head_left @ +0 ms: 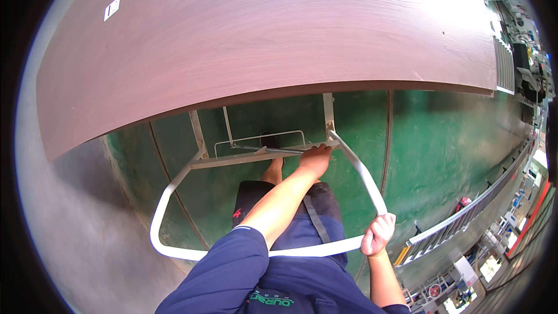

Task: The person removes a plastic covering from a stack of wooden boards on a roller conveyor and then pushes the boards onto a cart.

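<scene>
A white tubular push handle (160,215) loops around in front of my body, its lower bar passing close to my waist. My right hand (378,234) is wrapped around the handle's near right corner. Stretched forward, my left hand (315,161) is closed over the right end of the flat crossbar (226,160) that joins the two handle sides. A thin grey rod (279,150) runs along this crossbar up to my left fingers, which hide its end. Beyond the crossbar is a thin bent wire bar (260,137). Two flat uprights (329,107) run in under the board.
A large brown wood-grain board (279,40) with a small white label (112,9) spans the far side above the uprights. Below lies a green floor (430,157) with dark seams. On the right are a metal roller conveyor (465,206) and cluttered equipment.
</scene>
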